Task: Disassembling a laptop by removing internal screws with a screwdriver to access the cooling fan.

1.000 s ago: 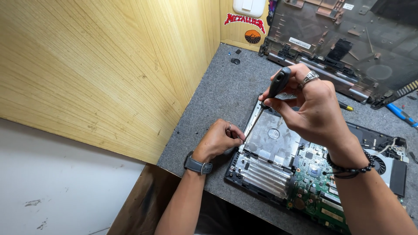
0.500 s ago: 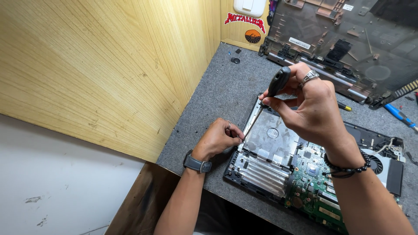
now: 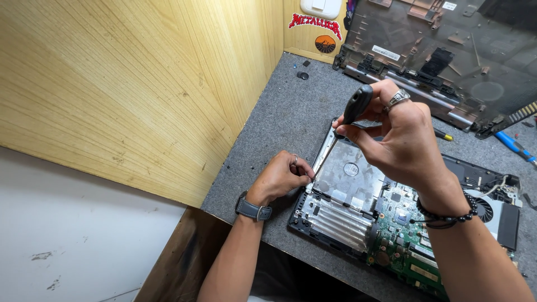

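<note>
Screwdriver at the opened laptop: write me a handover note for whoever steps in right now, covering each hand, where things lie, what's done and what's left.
Right hand: closed on the black handle of the screwdriver, shaft slanting down toward the laptop's left edge.
Left hand: fingers pinched at the screwdriver tip, at the left edge of the opened laptop.
Things: laptop lies on the grey mat, board, fan and metal plate exposed. The removed bottom cover lies behind it. A blue tool is at the far right.
Done: cover off.
Left: whatever the tip is working on at that left edge; it is hidden by the fingers.
</note>
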